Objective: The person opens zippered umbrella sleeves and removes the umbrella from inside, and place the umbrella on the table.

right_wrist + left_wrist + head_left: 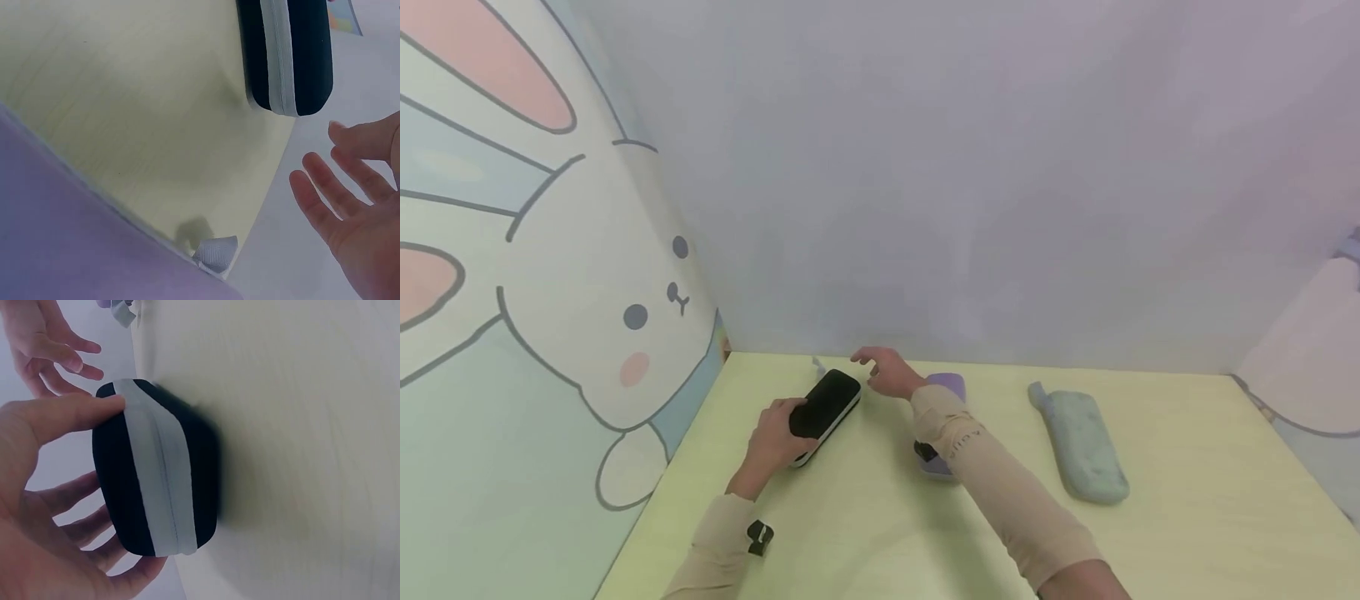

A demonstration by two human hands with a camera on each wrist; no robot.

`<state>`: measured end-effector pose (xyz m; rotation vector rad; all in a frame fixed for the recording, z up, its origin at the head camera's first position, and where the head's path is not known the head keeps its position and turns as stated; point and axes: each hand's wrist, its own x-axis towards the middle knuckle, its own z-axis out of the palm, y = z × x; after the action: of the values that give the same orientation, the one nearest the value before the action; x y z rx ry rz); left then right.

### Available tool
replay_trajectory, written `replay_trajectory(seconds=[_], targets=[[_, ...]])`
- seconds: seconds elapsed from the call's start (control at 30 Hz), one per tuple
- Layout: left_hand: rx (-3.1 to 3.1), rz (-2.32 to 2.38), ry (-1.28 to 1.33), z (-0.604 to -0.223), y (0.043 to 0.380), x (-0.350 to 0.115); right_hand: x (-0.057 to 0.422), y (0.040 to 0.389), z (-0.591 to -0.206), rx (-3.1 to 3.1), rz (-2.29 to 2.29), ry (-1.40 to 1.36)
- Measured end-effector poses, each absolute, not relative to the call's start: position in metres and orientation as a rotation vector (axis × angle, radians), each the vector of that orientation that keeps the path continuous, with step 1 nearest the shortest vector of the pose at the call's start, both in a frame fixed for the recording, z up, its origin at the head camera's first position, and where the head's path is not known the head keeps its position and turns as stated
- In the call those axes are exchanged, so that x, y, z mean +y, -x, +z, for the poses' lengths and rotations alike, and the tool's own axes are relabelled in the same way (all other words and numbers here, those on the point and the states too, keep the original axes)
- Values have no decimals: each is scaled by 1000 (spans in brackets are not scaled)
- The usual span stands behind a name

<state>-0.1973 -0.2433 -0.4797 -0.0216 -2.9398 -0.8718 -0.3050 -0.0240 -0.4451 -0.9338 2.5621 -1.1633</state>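
Observation:
My left hand [772,437] holds the near end of a black zip case [831,400], thumb on one long side and fingers on the other. In the left wrist view, a pale grey zipper band [159,475] runs round the case between its black halves. Past the far end of the case, my right hand [891,372] hovers with fingers spread and slightly bent, touching nothing. The right wrist view shows a gap between these fingertips [300,181] and the case. A purple case [949,383] lies partly hidden under my right forearm.
To the right a grey-green soft case [1086,446] with a fabric loop [1037,395] lies on the pale yellow table [1210,467]. A grey wall [970,208] stands behind the table's far edge, and a rabbit-painted wall [572,308] borders its left side.

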Motion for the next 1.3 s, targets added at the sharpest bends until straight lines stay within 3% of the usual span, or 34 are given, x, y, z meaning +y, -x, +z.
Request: replay_trajectory(seconds=[0.4,0.8,1.3], targets=[[-2916,-951,176,-479,202,-256,-38,317,-454,2497,-1276,960],[-2925,-1053,249,-474,209,-265,-52,334,-462,2494,-982,1159],[-2946,-1030,260,-475,217,-267,-63,345,-463,2408,-823,922]])
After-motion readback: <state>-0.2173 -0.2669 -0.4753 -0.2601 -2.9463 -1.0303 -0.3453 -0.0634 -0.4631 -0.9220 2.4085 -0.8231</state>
